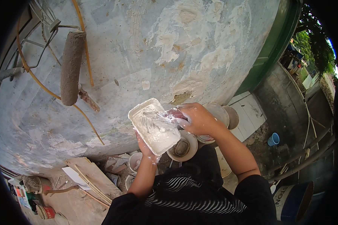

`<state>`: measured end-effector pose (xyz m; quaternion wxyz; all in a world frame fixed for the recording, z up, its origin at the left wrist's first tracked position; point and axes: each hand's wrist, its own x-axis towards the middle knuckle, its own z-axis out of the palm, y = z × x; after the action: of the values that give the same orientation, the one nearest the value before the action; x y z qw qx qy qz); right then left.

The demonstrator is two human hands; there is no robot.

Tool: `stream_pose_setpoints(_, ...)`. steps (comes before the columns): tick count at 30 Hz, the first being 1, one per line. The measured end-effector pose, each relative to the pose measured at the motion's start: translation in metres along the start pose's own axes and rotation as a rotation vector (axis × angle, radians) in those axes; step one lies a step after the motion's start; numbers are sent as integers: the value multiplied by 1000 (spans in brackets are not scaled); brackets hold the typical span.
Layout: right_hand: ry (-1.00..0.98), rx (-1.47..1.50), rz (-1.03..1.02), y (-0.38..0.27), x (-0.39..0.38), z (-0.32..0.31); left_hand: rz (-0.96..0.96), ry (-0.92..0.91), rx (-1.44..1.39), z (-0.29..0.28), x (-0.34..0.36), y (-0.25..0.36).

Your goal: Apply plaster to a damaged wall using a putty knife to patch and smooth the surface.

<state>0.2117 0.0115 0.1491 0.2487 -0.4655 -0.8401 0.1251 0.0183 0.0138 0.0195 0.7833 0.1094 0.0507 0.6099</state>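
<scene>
My left hand (144,147) supports a white rectangular tray (142,104) from below, its fingers mostly hidden under the near left side. Thick white paste (159,138) coats the inside of the tray. In my right hand (197,119) is a putty knife (174,114) with a reddish-brown handle, gripped at that handle. Its blade reaches into the tray and lies against the paste, smeared so that its edge is hard to make out. White smears mark both hands. The tray is tilted in front of a patchy grey wall (131,56).
A dirty paint roller (73,67) hangs at the upper left beside a yellowish cable (80,33). Below the tray stand several buckets, one with a pale rim (194,144). Boards (90,174) lie lower left. At right are a green door (264,62), a blue cup (273,139) and a drum (289,202).
</scene>
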Motion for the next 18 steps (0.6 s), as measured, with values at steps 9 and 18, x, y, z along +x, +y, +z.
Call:
stream_pose_setpoints(9,42,109,-136,-8,-20,19,44,65,48,1,1,-1)
stream_pose_setpoints(18,11,123,-33,-7,-27,22,66,131,83,1,1,-7)
